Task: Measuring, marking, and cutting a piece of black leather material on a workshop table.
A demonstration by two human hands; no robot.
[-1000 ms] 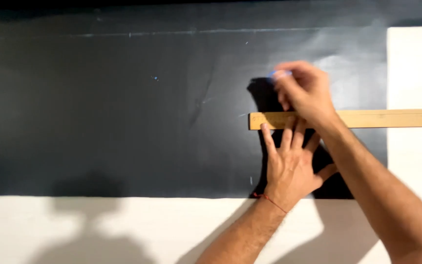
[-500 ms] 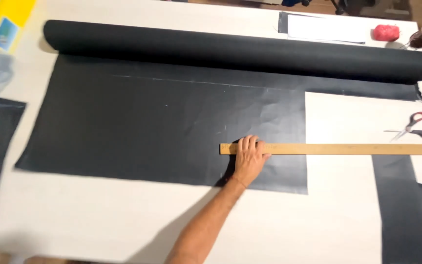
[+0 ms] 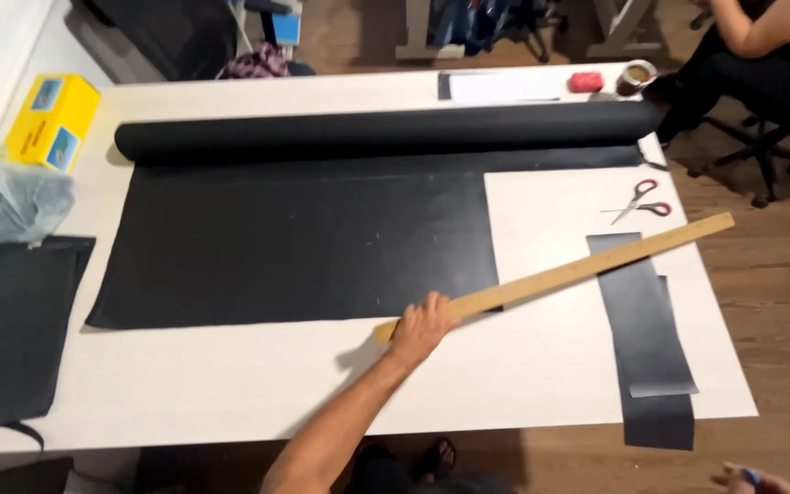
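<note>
White surface [image 3: 230,384] on a wood floor, seen from above, cluttered with cutting work.

Far left: yellow box [image 3: 52,121], beside it a crumpled clear plastic bag [image 3: 6,201]. Near left: dark fabric piece [image 3: 16,329] hanging partly over the surface edge.

Centre: black sheet roll [image 3: 386,133] lying across the far side, partly unrolled; the unrolled black sheet [image 3: 294,247] lies flat toward the near edge. Its right part looks already cut away, leaving a step where bare surface shows.

Left hand [image 3: 422,325] sits on the near end of the long wooden ruler [image 3: 560,274], fingers curled over it, pressing or gripping it; exact grip hard to tell. Ruler is angled, near end at the sheet's near right corner, far end pointing right and far, past the surface edge. It crosses over the top of the cut black strips [image 3: 642,329], which lie at the right, overhanging the near edge.

Right hand [image 3: 747,478] is only partly in frame at the bottom right, off the surface, something small and blue at the fingers; closed or not, cannot tell.

Far right: red-handled scissors [image 3: 637,203] lying untouched, well apart from both hands. Far edge: white paper [image 3: 505,89], red lump [image 3: 585,82], tape roll [image 3: 635,77]. Another person sits on a chair [image 3: 765,128] at the far right.

Judgement: some strips cut, most of the sheet still whole.
</note>
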